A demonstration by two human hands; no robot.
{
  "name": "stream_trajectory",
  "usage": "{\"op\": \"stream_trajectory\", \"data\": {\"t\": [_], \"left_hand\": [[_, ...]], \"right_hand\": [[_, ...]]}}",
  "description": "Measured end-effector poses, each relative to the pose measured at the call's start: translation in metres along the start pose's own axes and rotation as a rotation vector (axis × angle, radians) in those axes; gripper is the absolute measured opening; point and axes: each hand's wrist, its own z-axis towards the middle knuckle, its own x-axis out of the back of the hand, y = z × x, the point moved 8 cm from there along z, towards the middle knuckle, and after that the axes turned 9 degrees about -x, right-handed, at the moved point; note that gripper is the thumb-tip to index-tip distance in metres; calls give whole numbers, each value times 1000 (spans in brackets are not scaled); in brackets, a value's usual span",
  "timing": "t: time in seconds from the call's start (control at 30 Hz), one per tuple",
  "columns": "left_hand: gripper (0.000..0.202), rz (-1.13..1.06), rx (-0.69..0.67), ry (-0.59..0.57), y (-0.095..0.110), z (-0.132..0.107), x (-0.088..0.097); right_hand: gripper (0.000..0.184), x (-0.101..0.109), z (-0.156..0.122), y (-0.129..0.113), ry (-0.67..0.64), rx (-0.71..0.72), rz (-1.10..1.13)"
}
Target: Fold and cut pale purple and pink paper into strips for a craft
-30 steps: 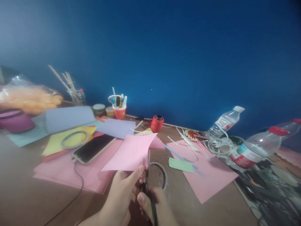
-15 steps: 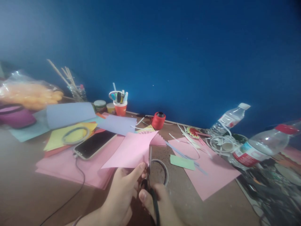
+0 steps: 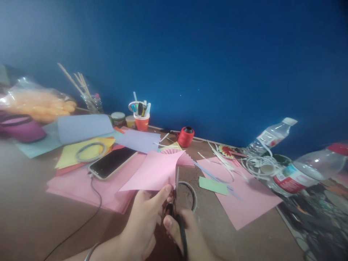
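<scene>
A sheet of pink paper point(image 3: 154, 170) is pinched at its lower right corner by my left hand point(image 3: 145, 214), thumb on top. My right hand point(image 3: 187, 232) grips black-handled scissors point(image 3: 182, 233), their blades pointing away from me along the paper's right edge. Whether the blades are parted on the paper I cannot make out. Behind the sheet a pleated pink paper fan point(image 3: 186, 159) shows in part. Just right of the blades, a roll of tape point(image 3: 194, 194) lies on the table, partly hidden by my right hand.
To the left, a phone point(image 3: 112, 163) with a cable rests on stacked pink paper point(image 3: 89, 195). A red thread spool point(image 3: 186, 137) and a cup of pens point(image 3: 141, 122) stand by the wall. On the right are pink paper point(image 3: 239, 206), a green slip point(image 3: 213, 185) and plastic bottles point(image 3: 307, 170).
The whole scene has shifted slightly right and up in view as the camera turned. Both hands keep their hold on the paper and scissors, with little visible movement between them.
</scene>
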Motion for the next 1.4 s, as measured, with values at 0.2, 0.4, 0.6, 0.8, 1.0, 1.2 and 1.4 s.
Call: {"op": "stream_trajectory", "data": {"t": [0.2,0.4,0.6,0.8,1.0,1.2,1.4], "left_hand": [[29,18,26,-36,0,-2,-4],[27,-15,33,-51,0,-2,-7],[32,-16,77,-19,-1,-3,-6],[29,7,37,-7,1,-2,-3],[28,35,20,8,3,-2,-3],[30,8,44,23,2,-3,-3],[22,-18,13,8,3,-4,-3]], "right_hand": [[65,1,1,0,15,14,1],[65,-1,-1,-7,4,-22,29],[64,-2,-2,-8,-11,-34,26],[66,0,-2,-7,22,-43,39],[68,-2,-4,-11,27,-15,59],[66,-2,-4,-9,33,-41,104],[63,0,-2,-6,61,-46,64]]}}
